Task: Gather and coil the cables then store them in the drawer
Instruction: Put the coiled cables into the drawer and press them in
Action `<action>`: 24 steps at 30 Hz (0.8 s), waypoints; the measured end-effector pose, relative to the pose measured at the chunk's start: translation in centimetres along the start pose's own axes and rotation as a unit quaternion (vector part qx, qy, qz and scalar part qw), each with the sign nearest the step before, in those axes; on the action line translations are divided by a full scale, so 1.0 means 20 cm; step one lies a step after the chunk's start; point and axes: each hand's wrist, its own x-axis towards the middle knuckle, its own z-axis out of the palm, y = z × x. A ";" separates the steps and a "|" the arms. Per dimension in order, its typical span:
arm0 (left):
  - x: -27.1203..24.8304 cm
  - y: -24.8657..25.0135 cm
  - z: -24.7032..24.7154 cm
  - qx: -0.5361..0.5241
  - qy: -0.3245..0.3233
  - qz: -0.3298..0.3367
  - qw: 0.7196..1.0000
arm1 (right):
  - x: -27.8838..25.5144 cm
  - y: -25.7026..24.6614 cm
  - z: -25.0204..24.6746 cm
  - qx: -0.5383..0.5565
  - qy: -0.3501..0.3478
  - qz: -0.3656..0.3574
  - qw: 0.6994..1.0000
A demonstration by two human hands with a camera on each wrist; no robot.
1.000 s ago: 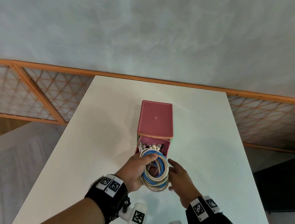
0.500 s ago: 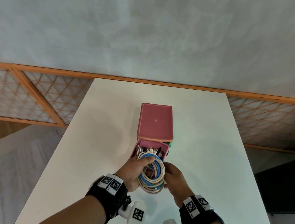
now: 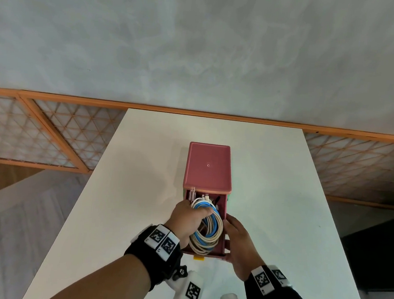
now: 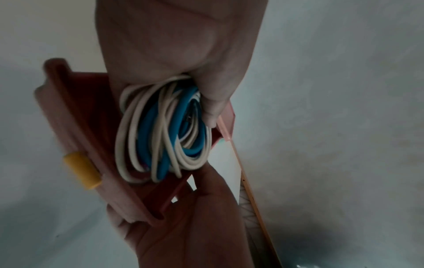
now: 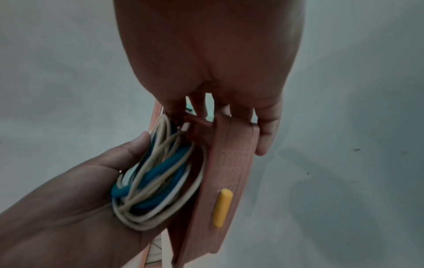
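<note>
A red drawer box (image 3: 208, 167) stands mid-table, its drawer (image 3: 223, 225) pulled out toward me. A coil of cream and blue cables (image 3: 207, 232) lies inside it, connectors at the far end. My left hand (image 3: 194, 212) grips the coil's left side, thumb across the loops (image 4: 165, 134). My right hand (image 3: 232, 239) holds the drawer's right front corner, its fingers (image 5: 266, 130) curled over the drawer front (image 5: 229, 163). A yellow handle (image 5: 222, 206) sits on that front.
The white table (image 3: 272, 179) extends around the box, its far edge against an orange-framed lattice rail (image 3: 49, 136) below a grey wall. A dark object (image 3: 377, 255) stands off the table's right side.
The drawer has come further out toward me. My left hand has lowered the coil into it, and my right hand has shifted onto the drawer's right front corner.
</note>
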 end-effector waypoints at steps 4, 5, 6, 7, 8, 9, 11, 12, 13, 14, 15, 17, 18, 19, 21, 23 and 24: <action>0.02 0.02 0.02 0.070 0.039 0.037 0.996 | -0.03 -0.01 0.00 0.018 -0.020 0.001 1.000; 0.02 0.03 0.03 0.090 0.034 0.039 0.995 | -0.03 -0.01 0.00 0.021 -0.027 -0.001 0.999; 0.02 0.04 0.05 0.113 0.029 0.041 0.992 | -0.04 -0.01 0.01 0.027 -0.033 -0.005 0.999; 0.01 0.07 0.06 0.141 0.021 0.041 0.989 | -0.04 -0.01 0.01 0.035 -0.037 -0.008 0.999; -0.01 0.09 0.07 0.177 0.007 0.041 0.983 | -0.04 0.00 0.01 0.043 -0.037 -0.013 0.998; -0.03 0.12 0.08 0.233 -0.012 0.052 0.971 | -0.03 0.00 0.01 0.047 -0.035 -0.016 0.998; -0.04 0.16 0.08 0.363 -0.040 0.098 0.926 | -0.02 0.00 0.01 0.048 -0.027 -0.019 0.998; -0.06 0.19 0.08 0.417 -0.041 0.135 0.898 | -0.03 0.00 0.02 0.046 -0.022 -0.019 0.999; -0.08 0.21 0.07 0.481 -0.043 0.165 0.860 | -0.02 0.00 0.02 0.041 -0.017 -0.018 0.999; -0.09 0.22 0.06 0.546 -0.047 0.188 0.815 | -0.02 0.00 0.02 0.035 -0.011 -0.017 0.999; -0.10 0.22 0.07 0.594 -0.046 0.213 0.774 | -0.02 0.00 0.02 0.030 -0.007 -0.017 0.999; -0.11 0.22 0.07 0.651 -0.005 0.221 0.726 | -0.02 0.01 0.04 0.021 -0.004 -0.015 1.000; -0.12 0.24 0.07 0.653 0.031 0.210 0.727 | -0.02 0.01 0.05 0.019 -0.005 -0.012 1.000; -0.13 0.24 0.06 0.644 0.065 0.208 0.733 | -0.02 0.01 0.05 0.018 -0.004 -0.012 1.000; -0.13 0.23 0.05 0.640 0.099 0.216 0.731 | -0.02 0.01 0.05 0.011 0.000 -0.018 1.000; -0.11 0.21 0.01 0.624 0.091 0.228 0.742 | -0.03 0.00 0.05 0.009 -0.001 -0.020 1.000; -0.11 0.19 -0.02 0.616 0.094 0.245 0.743 | -0.03 -0.01 0.05 0.009 -0.003 -0.020 1.000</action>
